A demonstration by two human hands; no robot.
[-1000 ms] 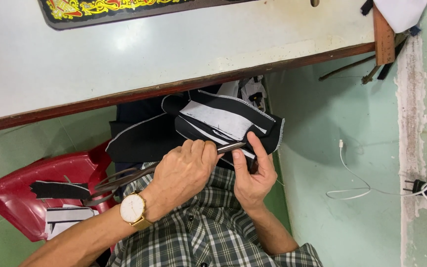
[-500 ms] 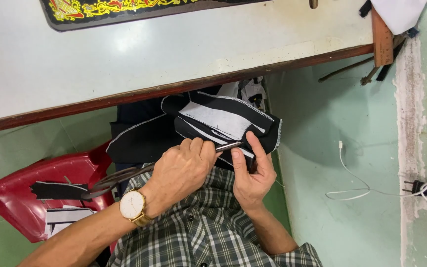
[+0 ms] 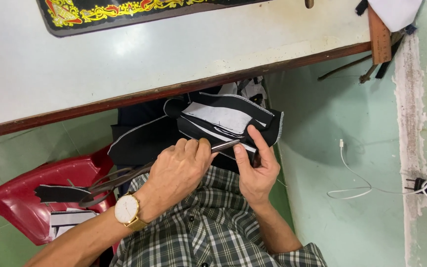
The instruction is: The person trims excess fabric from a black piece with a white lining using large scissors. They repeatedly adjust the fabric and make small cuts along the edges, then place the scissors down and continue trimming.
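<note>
Black fabric piece (image 3: 228,121) pinched in my right hand (image 3: 255,170); left hand (image 3: 176,173) grips scissors (image 3: 223,146).
Mid-trim, I judge; next cut needs blades aligned to the white stitched edge.

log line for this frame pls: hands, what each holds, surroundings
left hand: gripping large scissors | right hand: holding black-and-white fabric piece | blades at fabric edge | red plastic chair beside, white table above

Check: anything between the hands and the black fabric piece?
Nothing visible. The right hand pinches the black fabric piece at its lower edge. The left hand holds a dark slim tool whose tip lies on the same edge. Both contacts are direct.
</note>
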